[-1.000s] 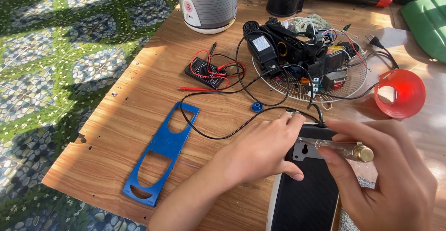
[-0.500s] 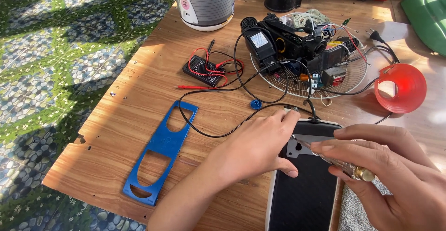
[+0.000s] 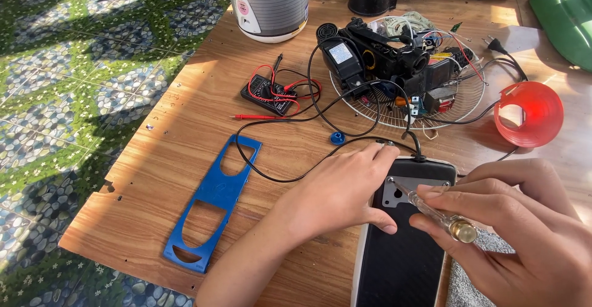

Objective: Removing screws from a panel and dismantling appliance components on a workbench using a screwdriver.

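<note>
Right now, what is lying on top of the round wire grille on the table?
On the wire grille lie a black motor housing, loose coloured wires and small parts. What lies beneath that pile is covered.

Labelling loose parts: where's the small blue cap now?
Head view, centre: the small blue cap lies on the wooden table, between the blue plastic frame and the wire fan guard, just beyond the left hand.

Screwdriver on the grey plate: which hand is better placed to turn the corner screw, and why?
Right. The right hand already holds the screwdriver, its tip at the grey plate corner. The left hand lies flat on the black device, steadying it.
</note>
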